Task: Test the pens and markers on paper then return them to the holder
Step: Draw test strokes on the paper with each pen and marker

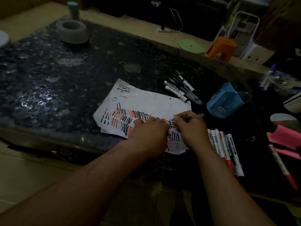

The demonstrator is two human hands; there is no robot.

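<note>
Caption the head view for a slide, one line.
Right hand tests a pen on marked paper; left hand steadies it beside the tipped blue holder.

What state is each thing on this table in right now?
Paper: flat, covered in black and red strokes.
Pen: held, tip on paper.
Right hand: gripping pen.
Left hand: pressing paper down.
Blue holder: tipped on its side.
Markers: lying capped.

Free room: the dark table (48, 75) left of and beyond the paper (146, 101) lies bare up to the grey ring (71, 31). Obstacles: a cluster of pens (182, 87) off the paper's far right corner, the tipped blue holder (225, 101) right of it, a row of markers (226, 149) by the right wrist, pink notes (286, 137) further right.
</note>
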